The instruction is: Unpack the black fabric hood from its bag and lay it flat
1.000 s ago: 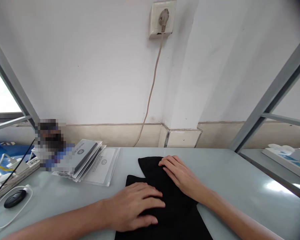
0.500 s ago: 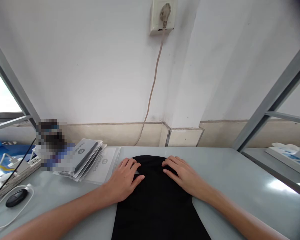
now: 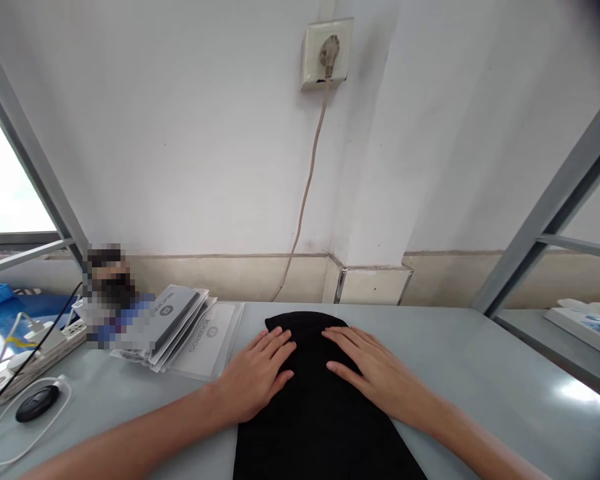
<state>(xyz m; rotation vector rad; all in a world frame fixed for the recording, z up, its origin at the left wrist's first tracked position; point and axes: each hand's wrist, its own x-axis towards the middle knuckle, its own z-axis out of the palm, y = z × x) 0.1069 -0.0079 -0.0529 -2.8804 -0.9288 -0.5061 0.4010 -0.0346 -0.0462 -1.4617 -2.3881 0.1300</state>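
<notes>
A piece of black fabric (image 3: 315,407) lies on the grey table in front of me, its rounded far end toward the wall and its near part running out of view at the bottom. My left hand (image 3: 260,370) rests on its left side with the fingers stretched out. On the right side my right hand (image 3: 370,367) lies flat, thumb apart from the fingers. Both palms face down on the cloth. Whether it is a garment or something else I cannot tell.
To the left lies a stack of flat printed plastic packages (image 3: 177,327). A power strip (image 3: 35,360) and a black oval device (image 3: 37,403) with a white cable are farther left. A tissue-like box (image 3: 587,327) stands at the right, behind a metal frame (image 3: 545,213).
My left hand's fingers have gone from bent to stretched out over the cloth. The fabric's upper left edge now lies flatter, with the gap there closed. The view has tilted up slightly.
</notes>
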